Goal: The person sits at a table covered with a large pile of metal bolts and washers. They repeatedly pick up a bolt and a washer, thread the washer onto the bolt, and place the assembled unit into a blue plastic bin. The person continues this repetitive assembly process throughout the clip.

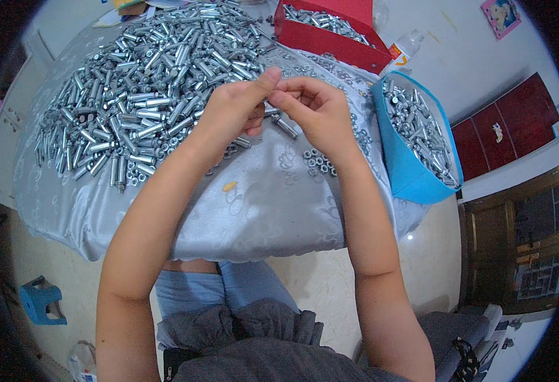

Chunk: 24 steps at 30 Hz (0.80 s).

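Left hand (244, 105) and right hand (314, 111) meet at twelve o'clock, each grip pinched — on what, I cannot tell. A sleeve anchor (284, 126) shows at their six o'clock; a nudge could roll it toward the hex nuts (319, 162).

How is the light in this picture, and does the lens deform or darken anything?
Head view: bright glints on the heaped metal bolts; head view: soft shadow on the silvery tablecloth, below the left hand and right hand; head view: a small bright spot on the pale floor; head view: fisheye distortion, with black, rounded corners.
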Available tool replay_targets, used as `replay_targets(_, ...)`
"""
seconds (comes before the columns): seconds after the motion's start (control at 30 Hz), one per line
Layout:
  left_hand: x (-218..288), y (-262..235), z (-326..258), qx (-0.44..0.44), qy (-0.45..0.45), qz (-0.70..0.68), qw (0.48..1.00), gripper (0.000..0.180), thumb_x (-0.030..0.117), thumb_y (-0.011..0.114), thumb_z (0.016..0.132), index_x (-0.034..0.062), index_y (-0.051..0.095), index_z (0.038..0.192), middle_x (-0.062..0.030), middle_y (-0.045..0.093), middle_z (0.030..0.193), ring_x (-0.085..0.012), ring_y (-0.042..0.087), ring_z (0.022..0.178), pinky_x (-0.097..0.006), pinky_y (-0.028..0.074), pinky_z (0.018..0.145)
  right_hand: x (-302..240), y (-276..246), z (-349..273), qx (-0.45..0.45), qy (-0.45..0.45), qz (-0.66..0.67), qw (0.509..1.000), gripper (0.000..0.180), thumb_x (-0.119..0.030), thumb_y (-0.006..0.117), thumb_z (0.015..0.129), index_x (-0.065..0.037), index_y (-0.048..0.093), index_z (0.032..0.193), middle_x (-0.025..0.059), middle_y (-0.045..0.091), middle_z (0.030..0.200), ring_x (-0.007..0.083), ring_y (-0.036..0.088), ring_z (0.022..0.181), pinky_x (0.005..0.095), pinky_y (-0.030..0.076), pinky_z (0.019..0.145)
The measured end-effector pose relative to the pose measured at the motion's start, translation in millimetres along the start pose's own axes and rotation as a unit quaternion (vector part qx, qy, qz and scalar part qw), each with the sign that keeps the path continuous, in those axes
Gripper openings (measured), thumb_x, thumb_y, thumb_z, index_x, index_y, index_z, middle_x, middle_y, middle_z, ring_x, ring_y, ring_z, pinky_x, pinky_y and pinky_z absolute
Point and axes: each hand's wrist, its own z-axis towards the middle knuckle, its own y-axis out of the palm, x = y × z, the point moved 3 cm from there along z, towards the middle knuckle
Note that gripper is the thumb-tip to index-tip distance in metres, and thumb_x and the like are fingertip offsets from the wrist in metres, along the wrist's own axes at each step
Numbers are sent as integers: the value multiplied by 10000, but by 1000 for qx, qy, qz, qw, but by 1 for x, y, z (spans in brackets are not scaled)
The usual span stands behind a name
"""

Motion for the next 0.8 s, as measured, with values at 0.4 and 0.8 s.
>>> replay_targets(0.4,-1,0,-1,-36,-17,-34,999,337,365,538,827,67,510,673,58,335,500,-48,306,438,-188,266,417,-1,-13,5,-2,10,-49,999,202,-178,641,752,-2,634,851,9,591,689,71,514,598,206,414,556)
replay_targets(0.8,0,-1,0,-27,-40,-36,998,296,318,546,812,54,516,681,61,310,480,-57,300,427,-203,266,426,82,-108,19,185,115,-599,771,213,-145,551,717,22,625,825,227,584,855,360,567,829,425,449,750)
